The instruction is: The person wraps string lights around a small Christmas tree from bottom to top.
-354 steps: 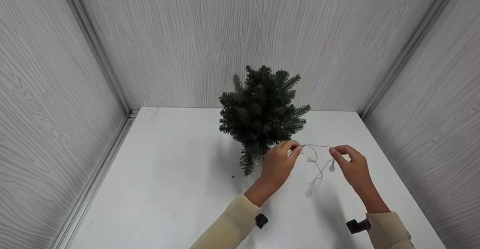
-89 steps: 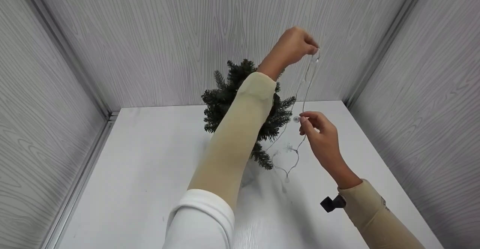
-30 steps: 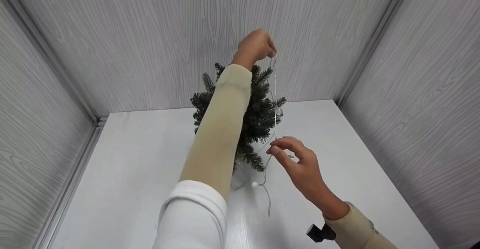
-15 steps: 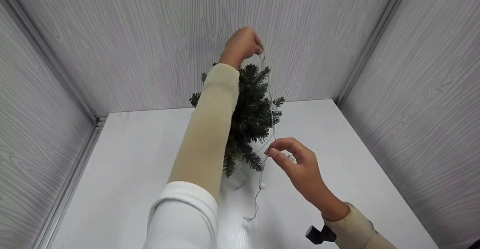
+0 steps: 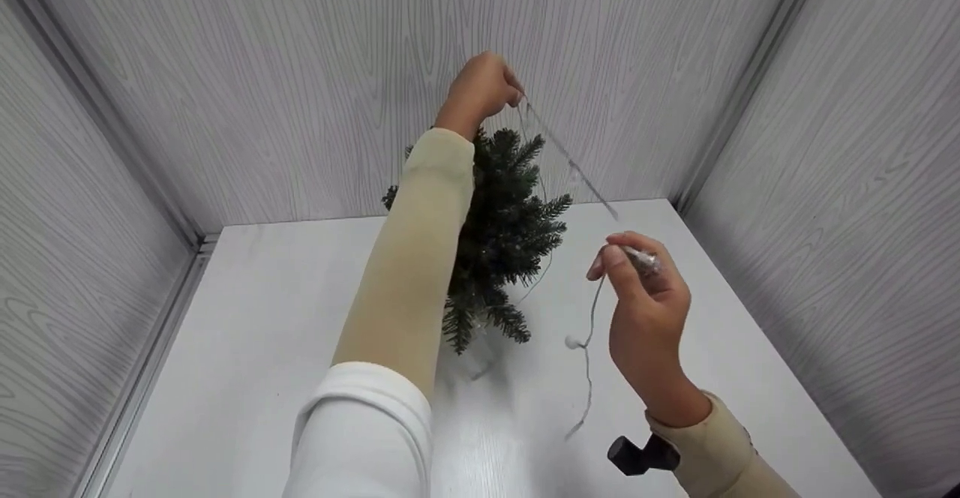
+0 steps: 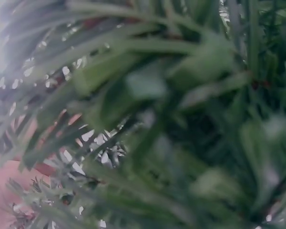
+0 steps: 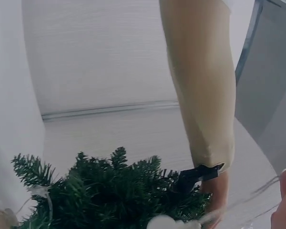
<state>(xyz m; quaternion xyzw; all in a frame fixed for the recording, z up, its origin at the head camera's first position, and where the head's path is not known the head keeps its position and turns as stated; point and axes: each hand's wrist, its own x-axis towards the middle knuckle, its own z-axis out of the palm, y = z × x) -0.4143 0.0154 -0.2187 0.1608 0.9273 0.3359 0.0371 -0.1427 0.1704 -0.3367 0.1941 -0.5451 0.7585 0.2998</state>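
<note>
A small artificial Christmas tree [image 5: 510, 213] stands on the white table, partly hidden behind my left forearm. Above its top, my left hand [image 5: 480, 91] pinches the thin wire of a string of lights [image 5: 571, 162]. To the right of the branches, my right hand [image 5: 649, 318] pinches the same string between thumb and fingers, with a clear bulb [image 5: 645, 260] by its palm. The wire slants straight between the hands. Below the right hand dangles a loose end with a round white bulb [image 5: 574, 342]. Blurred tree needles [image 6: 157, 105] cover most of the left wrist view.
The white table [image 5: 300, 295] is enclosed by wood-grain panels [image 5: 637, 55] at the back and sides. Another stretch of wire [image 5: 541, 273] runs along the tree's right side. A small black camera [image 5: 637, 455] sits on the right wrist.
Over the last second my left hand has shifted left above the treetop. My right hand has lately moved right and up, drawing the wire away from the tree into a slanting line.
</note>
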